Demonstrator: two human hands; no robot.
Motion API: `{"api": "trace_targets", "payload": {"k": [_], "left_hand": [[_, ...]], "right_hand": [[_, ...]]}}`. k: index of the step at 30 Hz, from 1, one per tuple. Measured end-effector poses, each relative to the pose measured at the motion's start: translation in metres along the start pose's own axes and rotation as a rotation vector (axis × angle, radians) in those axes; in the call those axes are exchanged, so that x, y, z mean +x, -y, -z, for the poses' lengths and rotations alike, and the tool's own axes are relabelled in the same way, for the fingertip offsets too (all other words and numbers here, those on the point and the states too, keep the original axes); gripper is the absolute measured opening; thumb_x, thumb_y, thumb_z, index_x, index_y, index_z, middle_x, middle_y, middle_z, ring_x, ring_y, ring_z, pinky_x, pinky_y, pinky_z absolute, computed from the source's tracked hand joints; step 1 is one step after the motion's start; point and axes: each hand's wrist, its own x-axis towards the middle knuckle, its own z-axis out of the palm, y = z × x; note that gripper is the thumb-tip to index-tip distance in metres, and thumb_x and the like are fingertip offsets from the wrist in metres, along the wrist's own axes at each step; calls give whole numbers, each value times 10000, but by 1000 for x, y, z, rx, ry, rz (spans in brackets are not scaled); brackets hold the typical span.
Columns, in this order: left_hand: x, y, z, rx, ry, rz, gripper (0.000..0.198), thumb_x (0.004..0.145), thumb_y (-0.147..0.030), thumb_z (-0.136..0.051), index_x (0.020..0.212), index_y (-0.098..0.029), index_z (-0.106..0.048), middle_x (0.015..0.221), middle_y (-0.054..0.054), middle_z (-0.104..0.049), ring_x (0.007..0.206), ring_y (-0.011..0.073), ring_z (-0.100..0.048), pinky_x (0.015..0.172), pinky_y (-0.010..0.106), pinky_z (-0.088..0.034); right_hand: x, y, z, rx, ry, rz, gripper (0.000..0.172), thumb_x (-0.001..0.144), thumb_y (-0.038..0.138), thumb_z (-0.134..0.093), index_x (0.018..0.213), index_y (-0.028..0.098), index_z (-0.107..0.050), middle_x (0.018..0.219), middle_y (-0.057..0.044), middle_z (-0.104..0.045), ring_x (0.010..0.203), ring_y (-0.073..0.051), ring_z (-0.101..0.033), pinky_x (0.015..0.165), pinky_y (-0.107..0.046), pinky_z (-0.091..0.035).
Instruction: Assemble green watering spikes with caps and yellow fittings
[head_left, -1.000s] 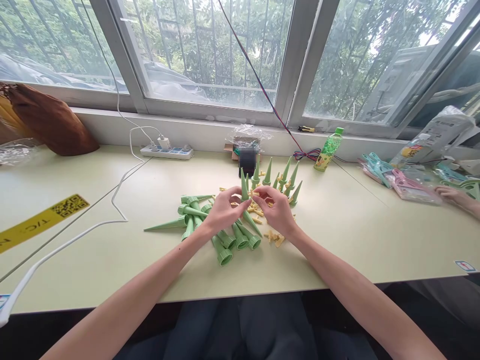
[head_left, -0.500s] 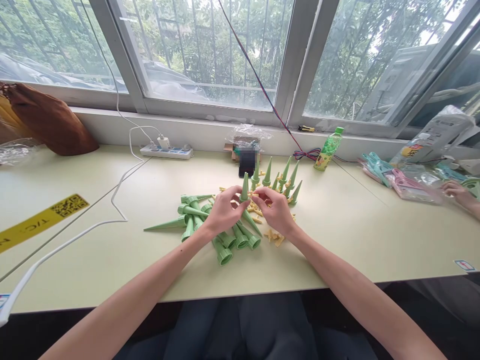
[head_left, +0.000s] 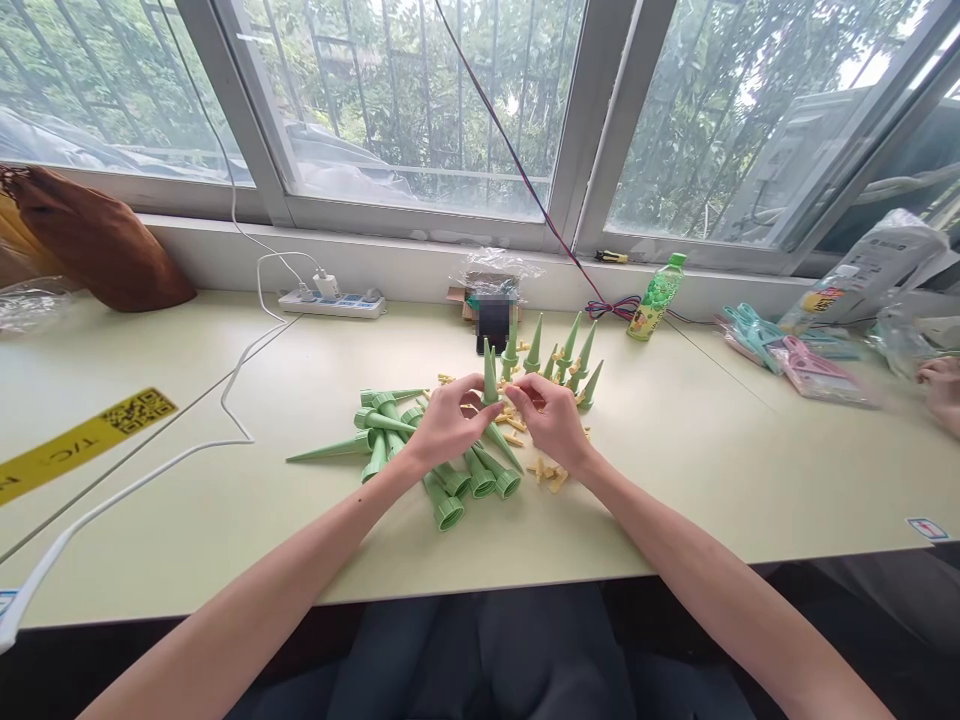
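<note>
Around the held green spike (head_left: pixel 489 378), both of the person's hands were drawn close together. The left hand (head_left: pixel 448 423) was on the spike's near left side, its thumb and index finger nearly closed around the base, keeping the spike almost upright with its tip leaning slightly left. Whether the base touched the table (head_left: pixel 697 460) could not be told. The right hand (head_left: pixel 556 420) was just to the right of the spike, its thumb and index fingertips pinched together; they appeared to grip a small yellow piece (head_left: pixel 505 386) against or just beside the spike, contact being too small to make out.

Little had changed over the last second: the spike's tip had swayed a touch, and both grips were otherwise the same. That suggested slow fingertip work at the spike's side, with neither part released. The clearest movement was a co-worker's hand (head_left: pixel 941 388), far to the right of the spike, which had drawn away from the bagged pink clips (head_left: pixel 814 370) and had no bearing on the two hands.

Left of the spike and nearer the person lay a heap of loose green spikes (head_left: pixel 390 424); beyond it to the right stood several upright spikes (head_left: pixel 570 347); yellow pieces (head_left: pixel 556 479) were scattered to its near right.
</note>
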Motion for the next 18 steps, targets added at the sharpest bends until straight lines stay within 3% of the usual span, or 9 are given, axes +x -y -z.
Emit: {"api": "trace_targets", "payload": {"k": [5,10,14,18], "left_hand": [[0,1,0,56,4,-71,224,830,-382,-625,888,-166,-604,881,45,-629,725,139,-594,630,245,-522],[0,2,-1,89,-7,-67,216,824,-374,-635,847,-166,-580,817,26,-591,700,133,-567,606,240,-510],[0,2,-1,67,-14,-53,190,831,-350,-633,852,-170,-577,802,13,-579,693,127,-568,599,232,-505],[1,3,-2,51,-37,-48,181,827,-334,-641,809,-172,-562,760,-5,-551,682,119,-574,585,215,-493]], "right_hand": [[0,-1,0,-39,-18,-9,439,928,527,-501,645,193,-528,522,39,-423,485,-103,-360,484,-252,-302],[0,-2,-1,-77,-19,-15,490,945,523,-471,591,185,-499,499,44,-374,474,-95,-323,478,-255,-267],[-1,0,0,-55,-19,-18,383,940,500,-499,753,180,-597,554,36,-475,495,-99,-403,493,-242,-324],[-1,2,0,17,12,9,254,919,422,-563,967,184,-634,812,-31,-663,636,-134,-576,568,-249,-443]]}}
